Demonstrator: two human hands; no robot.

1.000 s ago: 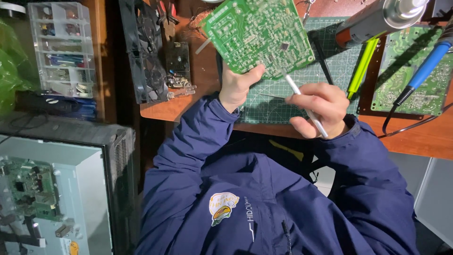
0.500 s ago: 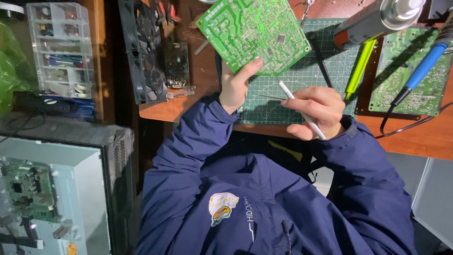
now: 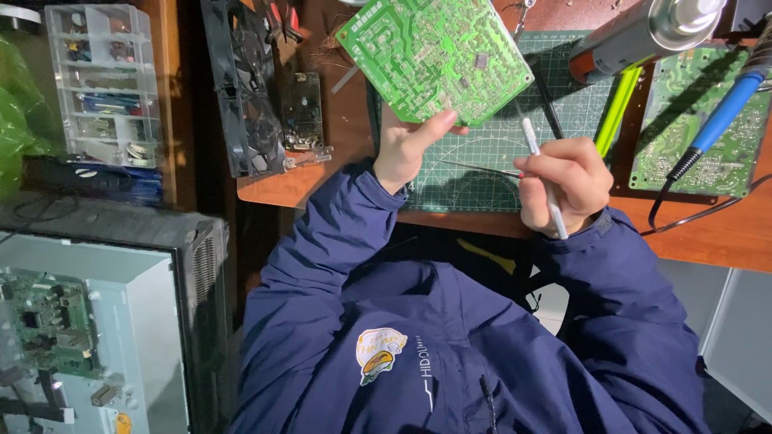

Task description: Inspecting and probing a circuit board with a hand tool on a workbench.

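A person in a dark blue jacket works at a wooden tabletop (image 3: 708,241), seen from above. The left hand (image 3: 406,149) pinches the near edge of a green circuit board (image 3: 434,56), thumb on the solder side, fingers hidden beneath, holding it tilted above a green cutting mat (image 3: 482,161). The right hand (image 3: 563,185) is closed around a slim white tool (image 3: 543,177), its tip pointing up toward the board; a thin metal probe (image 3: 482,169) also seems to run from this hand, though its grip is hard to make out. The board is a flat rectangle, its face crossed by pale traces and dotted with solder points and a few small dark chips. It looks light and stiff but fragile, best held by its bare edges, clear of the joints. Nearby lie a second board (image 3: 700,128), a blue-handled soldering iron (image 3: 724,112), a metal canister (image 3: 643,36), a black fan (image 3: 241,88) and a clear parts box (image 3: 100,80).
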